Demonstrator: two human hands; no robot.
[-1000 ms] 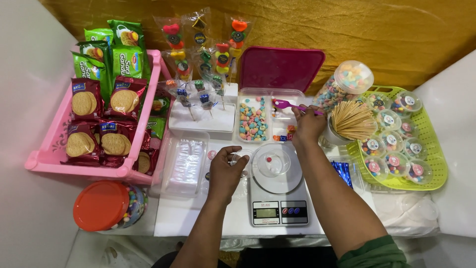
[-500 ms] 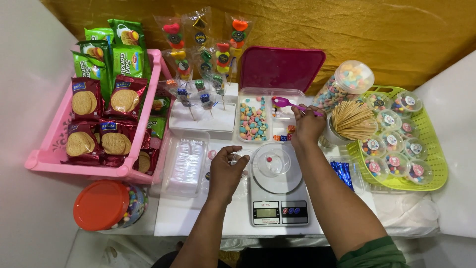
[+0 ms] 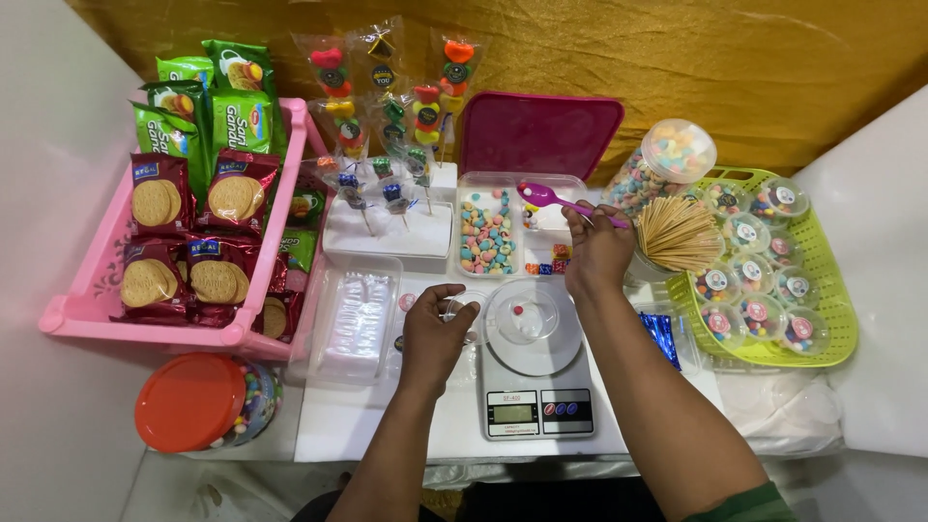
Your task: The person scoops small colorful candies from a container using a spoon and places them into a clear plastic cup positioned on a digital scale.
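My right hand (image 3: 597, 253) holds a purple spoon (image 3: 553, 199) over a clear divided box of coloured candies (image 3: 488, 237). My left hand (image 3: 435, 332) rests on the white table beside a small clear round cup (image 3: 462, 307), fingers curled at its rim. Just right of that hand a small white kitchen scale (image 3: 535, 379) carries a clear round container (image 3: 533, 314) with a few candies inside.
A pink crate (image 3: 82, 307) of biscuit packs stands at left. An orange-lidded candy jar (image 3: 201, 402) is at front left. Candy skewers stand in a white block (image 3: 387, 230). At right sit a wooden stick bundle (image 3: 677, 234), a green basket (image 3: 831, 319) of filled cups and a tilted candy jar (image 3: 667, 159).
My right hand has lifted the purple spoon slightly left over the candy box. My left hand has hardly moved.
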